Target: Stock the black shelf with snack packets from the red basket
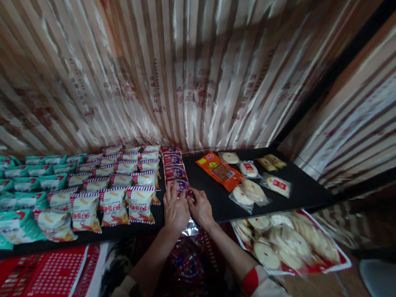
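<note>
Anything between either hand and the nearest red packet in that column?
Nothing visible. The left hand and right hand both appear to be at the nearest red packet. Striped snack bags stand left, the orange pouch lies right; neither intervenes.

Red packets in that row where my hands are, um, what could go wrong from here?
The silvery wrapping between your left hand and right hand appears to reach past the front edge of the black table, so it might slip off.

A sideways nudge of your left hand could tip the nearby striped snack bag.

Pushing the front red packet away from you might make it ride up on the red packets lined up behind it.
</note>
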`<action>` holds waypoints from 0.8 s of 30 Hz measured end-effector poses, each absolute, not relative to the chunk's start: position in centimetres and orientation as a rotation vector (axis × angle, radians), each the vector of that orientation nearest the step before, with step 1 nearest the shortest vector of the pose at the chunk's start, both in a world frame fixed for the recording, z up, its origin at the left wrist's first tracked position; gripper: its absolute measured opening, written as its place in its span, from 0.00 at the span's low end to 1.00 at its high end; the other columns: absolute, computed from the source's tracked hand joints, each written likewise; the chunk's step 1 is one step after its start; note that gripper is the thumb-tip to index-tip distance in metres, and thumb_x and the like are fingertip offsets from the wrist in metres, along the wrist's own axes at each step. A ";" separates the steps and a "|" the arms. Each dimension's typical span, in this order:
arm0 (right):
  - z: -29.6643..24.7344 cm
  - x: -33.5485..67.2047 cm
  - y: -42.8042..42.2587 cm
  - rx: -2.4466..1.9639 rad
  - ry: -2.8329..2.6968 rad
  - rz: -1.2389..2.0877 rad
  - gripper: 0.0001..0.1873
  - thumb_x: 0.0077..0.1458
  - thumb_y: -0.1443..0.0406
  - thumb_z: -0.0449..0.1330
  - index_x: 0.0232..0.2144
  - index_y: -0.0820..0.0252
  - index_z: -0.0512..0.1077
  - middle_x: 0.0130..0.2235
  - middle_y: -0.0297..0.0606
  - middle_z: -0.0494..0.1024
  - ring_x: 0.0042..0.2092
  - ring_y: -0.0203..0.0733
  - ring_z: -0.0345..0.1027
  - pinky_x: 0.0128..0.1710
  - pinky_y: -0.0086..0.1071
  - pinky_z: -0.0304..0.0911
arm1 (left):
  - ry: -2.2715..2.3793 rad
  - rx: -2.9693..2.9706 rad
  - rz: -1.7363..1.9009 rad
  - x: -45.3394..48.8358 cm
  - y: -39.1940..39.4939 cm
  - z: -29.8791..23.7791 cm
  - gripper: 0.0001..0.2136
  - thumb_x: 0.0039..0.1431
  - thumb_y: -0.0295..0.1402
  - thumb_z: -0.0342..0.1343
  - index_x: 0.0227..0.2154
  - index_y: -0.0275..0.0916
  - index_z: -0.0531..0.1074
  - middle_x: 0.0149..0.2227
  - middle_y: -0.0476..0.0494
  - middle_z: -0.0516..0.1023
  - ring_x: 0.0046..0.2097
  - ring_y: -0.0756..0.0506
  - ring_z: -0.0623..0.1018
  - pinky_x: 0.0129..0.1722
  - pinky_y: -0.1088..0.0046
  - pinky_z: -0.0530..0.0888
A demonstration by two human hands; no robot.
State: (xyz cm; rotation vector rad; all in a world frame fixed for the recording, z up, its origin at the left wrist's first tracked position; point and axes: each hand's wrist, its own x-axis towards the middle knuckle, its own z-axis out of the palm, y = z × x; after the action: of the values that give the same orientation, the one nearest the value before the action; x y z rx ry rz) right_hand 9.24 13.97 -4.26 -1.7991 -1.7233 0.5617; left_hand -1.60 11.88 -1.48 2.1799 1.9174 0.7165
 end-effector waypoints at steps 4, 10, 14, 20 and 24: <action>-4.9 9.3 13.9 -1.826 -1.748 0.526 0.20 0.56 0.64 0.50 0.51 0.57 0.67 0.42 0.41 0.68 0.37 0.38 0.69 0.38 0.30 0.63 | 1.888 2.156 0.507 -1.2 14.4 -2.4 0.19 0.62 0.33 0.43 0.55 0.40 0.64 0.62 0.37 0.57 0.65 0.36 0.50 0.57 0.55 0.59; -6.8 9.4 14.3 -1.671 -1.693 0.443 0.18 0.56 0.64 0.47 0.44 0.60 0.72 0.42 0.44 0.71 0.46 0.44 0.64 0.47 0.36 0.61 | 1.886 2.214 0.445 -1.5 14.6 -4.7 0.19 0.63 0.36 0.42 0.54 0.42 0.65 0.61 0.38 0.58 0.63 0.37 0.56 0.58 0.56 0.58; -7.7 9.6 15.3 -1.562 -1.584 0.514 0.18 0.56 0.63 0.45 0.40 0.61 0.72 0.43 0.45 0.72 0.47 0.44 0.64 0.51 0.41 0.58 | 1.918 2.298 0.529 -1.5 14.3 -5.6 0.18 0.62 0.35 0.43 0.54 0.41 0.65 0.61 0.37 0.58 0.63 0.37 0.56 0.58 0.55 0.59; -7.0 10.0 15.1 -1.552 -1.473 0.650 0.19 0.55 0.60 0.45 0.41 0.63 0.71 0.45 0.45 0.72 0.48 0.42 0.63 0.53 0.39 0.57 | 1.912 2.302 0.567 -1.5 14.1 -5.2 0.18 0.61 0.35 0.45 0.53 0.41 0.65 0.61 0.36 0.59 0.62 0.37 0.57 0.58 0.55 0.59; -6.3 10.6 13.6 -1.555 -1.413 0.652 0.20 0.55 0.59 0.45 0.42 0.63 0.71 0.46 0.46 0.72 0.49 0.42 0.63 0.54 0.38 0.56 | 1.891 2.235 0.542 -1.6 14.2 -4.5 0.19 0.61 0.35 0.46 0.54 0.40 0.64 0.62 0.35 0.57 0.63 0.36 0.56 0.57 0.54 0.59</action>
State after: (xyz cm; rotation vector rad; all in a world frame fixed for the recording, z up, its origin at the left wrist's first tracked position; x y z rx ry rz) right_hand 10.63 13.63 -6.29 -1.5549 -1.4125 0.6516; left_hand -1.58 14.20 -4.45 2.2351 1.8908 0.5419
